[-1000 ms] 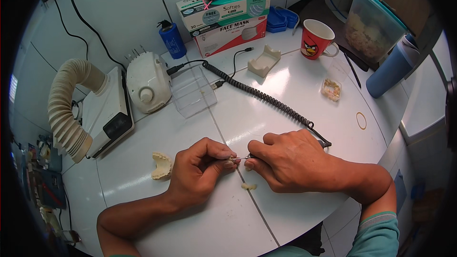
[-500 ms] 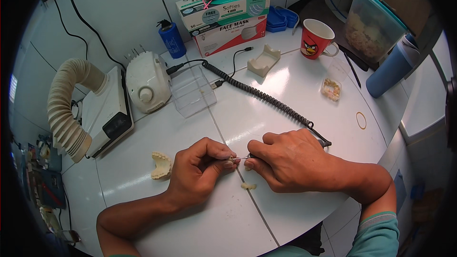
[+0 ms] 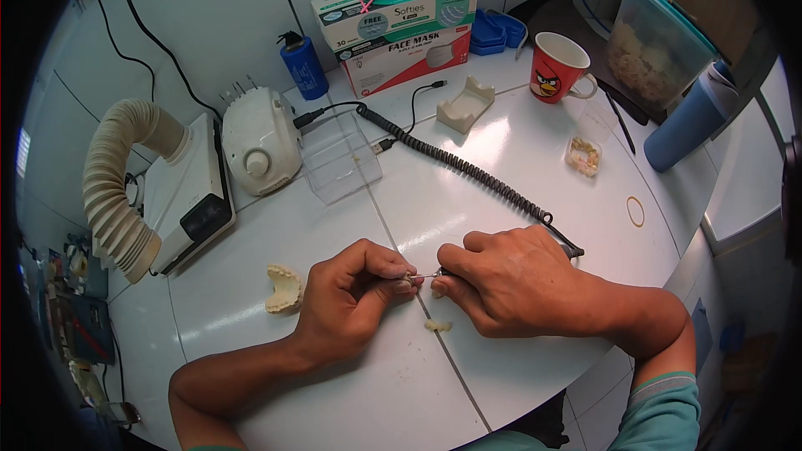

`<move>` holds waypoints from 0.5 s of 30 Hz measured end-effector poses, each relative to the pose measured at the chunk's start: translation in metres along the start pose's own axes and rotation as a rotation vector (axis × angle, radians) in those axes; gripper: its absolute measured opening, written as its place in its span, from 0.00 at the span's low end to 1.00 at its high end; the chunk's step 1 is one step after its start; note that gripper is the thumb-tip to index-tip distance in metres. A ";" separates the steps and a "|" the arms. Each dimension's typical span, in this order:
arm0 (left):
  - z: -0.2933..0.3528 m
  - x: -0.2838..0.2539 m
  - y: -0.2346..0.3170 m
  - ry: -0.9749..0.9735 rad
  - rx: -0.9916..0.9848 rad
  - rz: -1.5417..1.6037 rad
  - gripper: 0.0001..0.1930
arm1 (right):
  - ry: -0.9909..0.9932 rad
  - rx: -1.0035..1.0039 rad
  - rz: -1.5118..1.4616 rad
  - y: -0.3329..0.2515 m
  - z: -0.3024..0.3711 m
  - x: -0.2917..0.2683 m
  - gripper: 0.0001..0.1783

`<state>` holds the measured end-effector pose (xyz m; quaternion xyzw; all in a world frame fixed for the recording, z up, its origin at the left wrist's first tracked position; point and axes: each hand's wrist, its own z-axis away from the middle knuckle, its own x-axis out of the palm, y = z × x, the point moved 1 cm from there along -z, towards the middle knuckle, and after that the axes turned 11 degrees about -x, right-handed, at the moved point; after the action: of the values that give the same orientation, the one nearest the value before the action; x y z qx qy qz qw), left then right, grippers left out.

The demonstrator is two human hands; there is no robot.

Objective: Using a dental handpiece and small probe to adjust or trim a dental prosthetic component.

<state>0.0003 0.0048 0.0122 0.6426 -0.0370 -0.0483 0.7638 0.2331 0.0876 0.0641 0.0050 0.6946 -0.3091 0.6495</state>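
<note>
My left hand (image 3: 349, 301) is closed, pinching a small tooth-coloured piece (image 3: 408, 280) between thumb and fingertips; most of that piece is covered. In my right hand (image 3: 526, 284) is a rotary handpiece, its body largely hidden by the fingers. From it a thin metal bur (image 3: 428, 275) points left and reaches the piece at my left fingertips. A coiled black cord (image 3: 472, 171) runs to the handpiece's end. Below the bur, a short row of pale false teeth (image 3: 437, 326) lies on the table. Beside my left wrist sits a cream dental cast (image 3: 285, 289).
At the left stand a box with a ribbed hose (image 3: 113, 192) and a white motor unit (image 3: 261, 146). A clear tray (image 3: 342, 175), cream handpiece rest (image 3: 465, 106), mask boxes (image 3: 409, 58), red mug (image 3: 558, 75), small box of teeth (image 3: 583, 156) and blue bottle (image 3: 689, 121) lie beyond my hands.
Both hands keep their grip and nearly the same place, with the bur still at the small piece. The whole view has shifted very slightly.
</note>
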 end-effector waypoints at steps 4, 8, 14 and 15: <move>0.000 0.000 0.000 -0.003 0.009 0.022 0.07 | 0.008 -0.009 0.006 0.001 0.000 0.000 0.17; 0.000 0.000 -0.001 -0.011 0.009 0.027 0.07 | 0.019 -0.006 0.000 0.001 0.001 0.000 0.17; 0.000 -0.001 -0.001 -0.015 0.008 -0.001 0.08 | -0.002 -0.012 -0.004 0.001 0.000 0.000 0.17; -0.001 -0.001 -0.001 -0.018 0.009 0.008 0.09 | -0.008 -0.010 -0.004 0.001 -0.001 0.000 0.17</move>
<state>-0.0005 0.0052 0.0108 0.6454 -0.0468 -0.0510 0.7607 0.2326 0.0887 0.0640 -0.0007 0.6935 -0.3070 0.6518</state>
